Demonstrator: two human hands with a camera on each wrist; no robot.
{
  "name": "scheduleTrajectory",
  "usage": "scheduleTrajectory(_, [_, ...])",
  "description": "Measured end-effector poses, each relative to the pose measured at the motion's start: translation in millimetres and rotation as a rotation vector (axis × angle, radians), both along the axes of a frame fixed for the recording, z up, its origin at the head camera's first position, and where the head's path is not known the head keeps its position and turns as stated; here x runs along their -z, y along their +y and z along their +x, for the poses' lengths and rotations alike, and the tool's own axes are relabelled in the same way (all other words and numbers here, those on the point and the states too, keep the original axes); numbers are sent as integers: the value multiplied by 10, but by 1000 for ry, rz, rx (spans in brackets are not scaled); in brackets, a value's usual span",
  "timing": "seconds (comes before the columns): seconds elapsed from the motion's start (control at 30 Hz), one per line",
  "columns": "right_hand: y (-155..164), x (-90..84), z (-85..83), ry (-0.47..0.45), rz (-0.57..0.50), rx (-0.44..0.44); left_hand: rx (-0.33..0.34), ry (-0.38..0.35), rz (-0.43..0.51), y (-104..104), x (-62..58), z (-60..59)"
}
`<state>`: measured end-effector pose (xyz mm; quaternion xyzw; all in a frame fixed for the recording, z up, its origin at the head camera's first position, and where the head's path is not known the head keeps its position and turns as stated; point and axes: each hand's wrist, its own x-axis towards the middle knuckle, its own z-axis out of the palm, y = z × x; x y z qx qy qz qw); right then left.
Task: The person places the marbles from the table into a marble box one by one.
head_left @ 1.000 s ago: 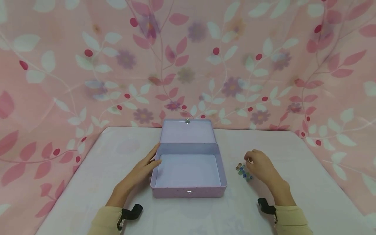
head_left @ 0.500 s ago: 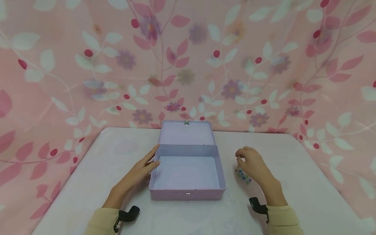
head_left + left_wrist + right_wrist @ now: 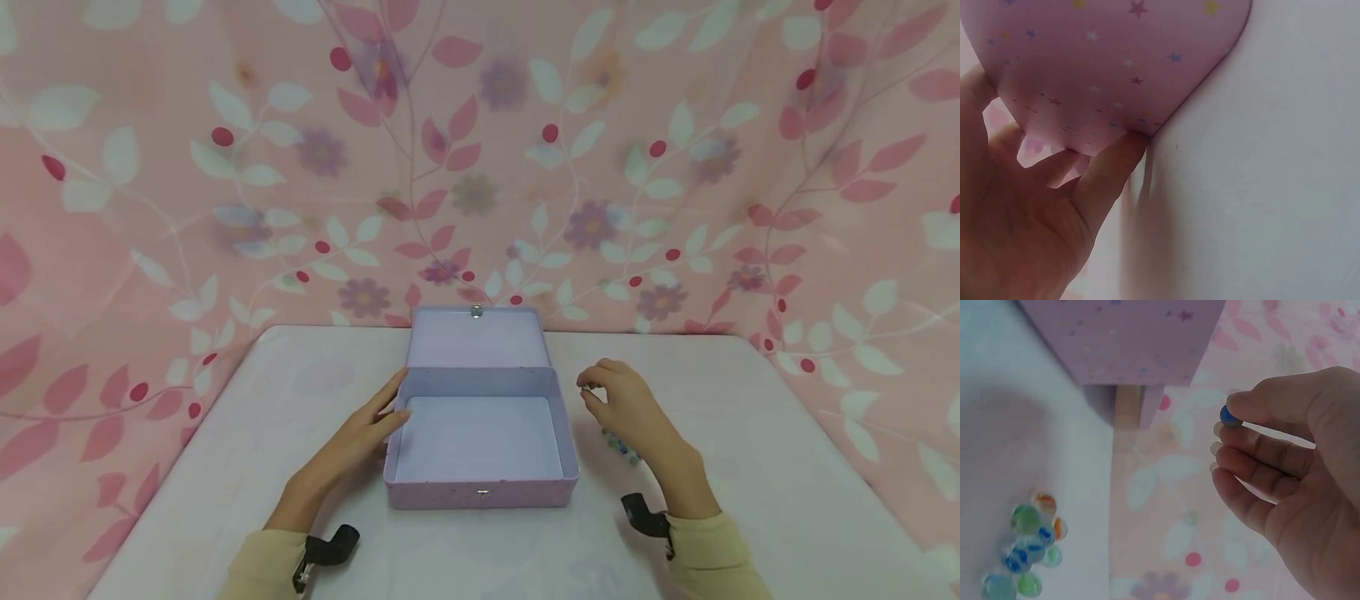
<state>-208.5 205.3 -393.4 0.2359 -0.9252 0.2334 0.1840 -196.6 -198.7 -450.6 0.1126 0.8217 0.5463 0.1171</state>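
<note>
Pinching one blue marble [image 3: 1230,417] between right hand [image 3: 630,410] thumb and fingertips, lifted just right of the open box [image 3: 480,433]; left hand [image 3: 358,440] flat, fingers straight against the box's left wall to steady it; marbles [image 3: 1025,547] heaped on the table [image 3: 787,467] beside

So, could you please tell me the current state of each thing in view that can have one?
Box: open, lid tilted back, nothing visible inside.
Left hand: fingers straight, resting against the box's left side.
Right hand: raised beside the box, pinching one marble.
Blue marble: held between thumb and fingertip, off the table.
Pile of marbles: lying loose together on the table.
</note>
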Motion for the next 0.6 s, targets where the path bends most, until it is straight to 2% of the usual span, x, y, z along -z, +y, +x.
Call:
scheduleTrajectory(0.13, [-129, -34, 16, 26, -7, -29, 0, 9, 3, -5, 5, 4])
scheduleTrajectory(0.37, [-349, -33, 90, -25, -3, -73, 0, 28, 5, 6, 17, 10])
scheduleTrajectory(0.6, [-583, 17, 163, -63, 17, -152, -5, 21, 12, 12, 28, 26])
